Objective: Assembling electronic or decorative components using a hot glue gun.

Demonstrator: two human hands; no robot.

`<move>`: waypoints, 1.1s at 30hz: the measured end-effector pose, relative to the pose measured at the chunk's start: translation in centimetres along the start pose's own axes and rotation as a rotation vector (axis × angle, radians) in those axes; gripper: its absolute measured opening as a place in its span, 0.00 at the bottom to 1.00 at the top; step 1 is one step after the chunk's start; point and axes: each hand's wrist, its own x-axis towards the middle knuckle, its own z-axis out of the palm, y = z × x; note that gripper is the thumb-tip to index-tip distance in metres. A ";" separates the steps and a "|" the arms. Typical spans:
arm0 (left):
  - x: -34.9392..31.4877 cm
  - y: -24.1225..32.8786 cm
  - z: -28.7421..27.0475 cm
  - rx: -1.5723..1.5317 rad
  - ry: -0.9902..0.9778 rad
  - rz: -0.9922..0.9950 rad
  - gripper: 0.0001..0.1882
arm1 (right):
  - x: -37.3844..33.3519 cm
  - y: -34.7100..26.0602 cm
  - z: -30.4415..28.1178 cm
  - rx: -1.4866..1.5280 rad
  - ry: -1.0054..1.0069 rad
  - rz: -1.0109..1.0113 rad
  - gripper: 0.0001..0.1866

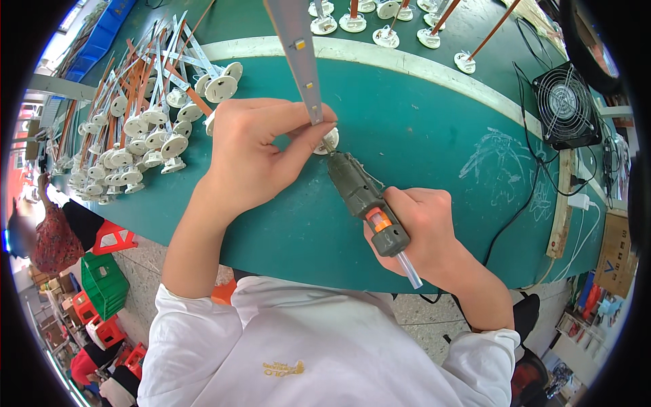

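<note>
My left hand (252, 146) pinches the lower end of a long narrow LED strip (298, 57) between thumb and forefinger. The strip stands up from the table, with small yellow LEDs along its face. Just below my fingertips a round white base (331, 141) shows in part; my fingers and the tool hide the joint between it and the strip. My right hand (424, 230) is closed round a dark grey-green hot glue gun (358, 186). Its nozzle points at the base beside my left fingertips, and a clear glue stick (409, 270) sticks out of its rear.
A heap of strips on round white bases (156, 139) lies on the left of the green table (271, 251). More stand upright beyond the white ridge (380, 57). At right are a black fan (566, 103), loose cables and a power strip (561, 203).
</note>
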 end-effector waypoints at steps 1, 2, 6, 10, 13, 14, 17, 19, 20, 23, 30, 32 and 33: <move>0.0 0.0 0.0 0.001 0.000 0.001 0.04 | 0.0 0.0 0.0 -0.002 -0.008 -0.008 0.15; 0.0 0.0 0.0 -0.003 0.002 -0.004 0.04 | 0.1 0.0 -0.1 -0.002 -0.008 -0.010 0.15; 0.1 -0.2 0.2 -0.016 0.014 -0.012 0.04 | 0.1 0.2 0.0 0.044 0.012 -0.013 0.13; -0.1 -0.1 -0.1 -0.013 0.005 -0.020 0.04 | 0.3 0.0 -0.2 0.060 -0.004 -0.091 0.16; -0.1 -0.1 0.1 -0.032 0.012 -0.025 0.04 | 0.0 0.2 0.0 0.044 -0.011 -0.064 0.17; -0.1 -0.1 0.1 -0.031 0.011 -0.024 0.04 | 0.1 0.2 0.0 0.043 -0.012 -0.066 0.17; -0.1 0.0 0.1 -0.019 0.012 -0.020 0.04 | 0.2 0.3 0.1 0.039 0.007 -0.080 0.17; 0.0 0.0 0.1 -0.009 0.011 -0.017 0.04 | 0.3 0.3 0.2 0.033 0.007 -0.079 0.16; 0.0 0.0 0.1 -0.014 0.014 -0.016 0.04 | 0.3 0.2 0.2 0.034 0.006 -0.080 0.16; -0.1 -0.1 0.1 -0.019 0.014 -0.018 0.04 | 0.3 0.0 0.4 -0.002 0.030 -0.095 0.13; -0.1 -0.2 0.1 -0.020 0.014 -0.011 0.04 | 0.3 0.1 0.5 0.001 0.040 -0.091 0.12; -0.1 -0.3 0.1 -0.030 0.018 -0.018 0.04 | 0.3 0.1 0.5 -0.004 0.045 -0.097 0.12; -0.1 -0.3 0.1 -0.041 0.022 -0.025 0.04 | 0.2 0.1 0.4 -0.005 0.053 -0.100 0.12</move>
